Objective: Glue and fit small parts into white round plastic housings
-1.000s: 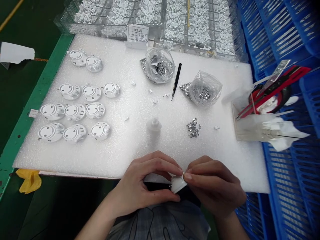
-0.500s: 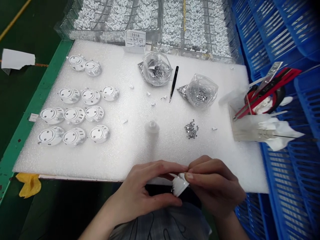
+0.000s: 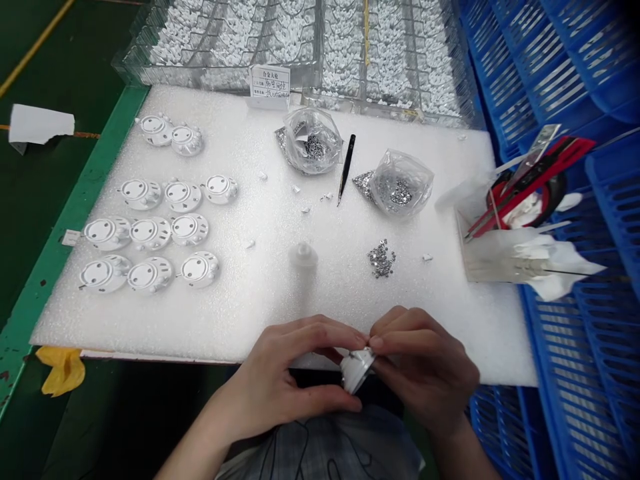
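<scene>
My left hand [image 3: 287, 377] and my right hand [image 3: 425, 367] meet at the near edge of a white foam pad [image 3: 260, 307]. Both pinch one small white plastic shell [image 3: 356, 368] between thumbs and fingers, held tilted just off the pad's edge. Beyond the hands lie a little heap of silvery studs [image 3: 382, 259] and a small white cap-shaped part [image 3: 303, 255]. Several finished white round shells [image 3: 150, 233] sit in rows on the left of the pad.
Two clear bags of silvery bits [image 3: 314, 141] [image 3: 401, 181] flank black tweezers [image 3: 346, 169]. Clear trays of white parts [image 3: 300, 47] line the back. A clear box with red tools [image 3: 515, 227] stands right, against blue crates [image 3: 575, 373]. A green table edge [image 3: 65, 227] runs left.
Both hands stay pinched on the white shell; it has turned slightly between the fingers. The view has shifted a little.
</scene>
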A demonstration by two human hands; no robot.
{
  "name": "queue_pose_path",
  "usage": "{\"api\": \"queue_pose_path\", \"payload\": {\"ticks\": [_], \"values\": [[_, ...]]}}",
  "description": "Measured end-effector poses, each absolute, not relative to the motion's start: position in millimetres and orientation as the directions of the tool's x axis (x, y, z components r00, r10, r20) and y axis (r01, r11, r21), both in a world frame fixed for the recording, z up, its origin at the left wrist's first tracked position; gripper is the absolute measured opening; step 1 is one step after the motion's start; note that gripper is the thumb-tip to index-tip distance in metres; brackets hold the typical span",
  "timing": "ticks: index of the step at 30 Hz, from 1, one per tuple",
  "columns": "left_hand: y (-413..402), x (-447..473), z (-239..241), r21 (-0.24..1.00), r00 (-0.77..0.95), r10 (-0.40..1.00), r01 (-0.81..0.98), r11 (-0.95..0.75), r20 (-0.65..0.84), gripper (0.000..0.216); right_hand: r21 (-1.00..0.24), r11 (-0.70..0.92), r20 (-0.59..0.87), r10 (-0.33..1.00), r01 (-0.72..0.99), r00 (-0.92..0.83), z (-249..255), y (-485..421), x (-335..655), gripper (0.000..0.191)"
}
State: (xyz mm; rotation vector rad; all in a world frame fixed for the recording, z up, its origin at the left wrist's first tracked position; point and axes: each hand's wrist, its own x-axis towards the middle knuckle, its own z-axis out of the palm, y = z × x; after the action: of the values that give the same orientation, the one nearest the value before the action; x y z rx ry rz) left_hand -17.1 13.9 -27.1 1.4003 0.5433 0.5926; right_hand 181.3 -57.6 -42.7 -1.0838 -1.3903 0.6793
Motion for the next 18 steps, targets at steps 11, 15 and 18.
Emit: {"api": "queue_pose_path", "payload": {"ticks": [11,15,18], "values": [[16.8,-17.6,-27.0,0.996,0.755,0.651,-0.079,-0.03,0.079,0.05,-0.886,0.412,0.444,0.886,0.213,0.133,-43.6,-58.4,181.7,0.033],[18.2,-17.6,-26.6,0.996,0.764,0.638,-0.078,-0.048,0.091,0.053,-0.881,0.419,0.451,0.885,0.22,0.12,-42.9,-57.7,181.2,0.032],[18.7,-18.0,-27.1,0.995,0.773,0.626,-0.078,-0.065,0.101,0.055,-0.882,0.416,0.447,0.886,0.221,0.119,-42.9,-57.6,181.1,0.032]]}}
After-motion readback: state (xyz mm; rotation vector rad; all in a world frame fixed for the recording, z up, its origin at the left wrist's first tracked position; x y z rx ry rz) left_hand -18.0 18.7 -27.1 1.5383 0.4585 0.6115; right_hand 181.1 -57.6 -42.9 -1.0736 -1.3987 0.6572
